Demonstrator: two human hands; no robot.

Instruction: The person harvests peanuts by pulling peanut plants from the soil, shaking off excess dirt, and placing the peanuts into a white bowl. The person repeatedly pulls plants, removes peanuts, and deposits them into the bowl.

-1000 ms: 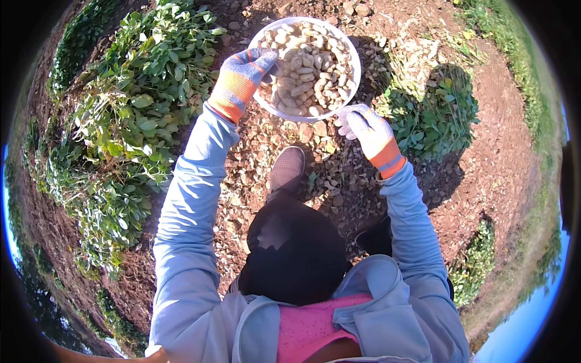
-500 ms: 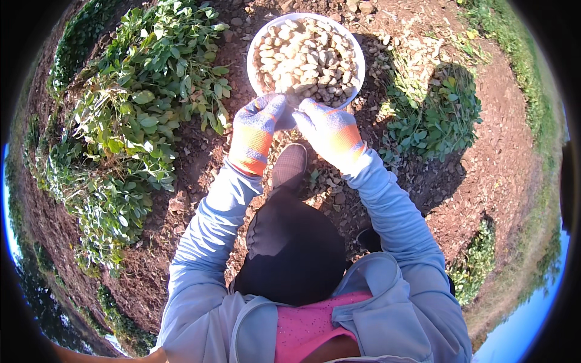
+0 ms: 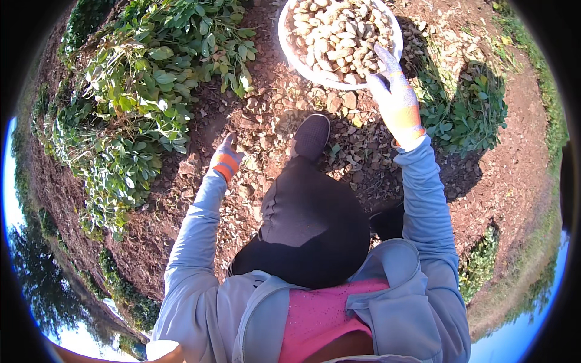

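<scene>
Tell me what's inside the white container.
The white container holds a heap of peanuts in their shells. The right hand reaches over its near right edge, covering part. Peanuts lower down and the container's bottom are hidden under the heap.

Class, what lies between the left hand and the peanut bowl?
In the head view, brown soil strewn with stones separates the left hand from the peanut bowl.
</scene>
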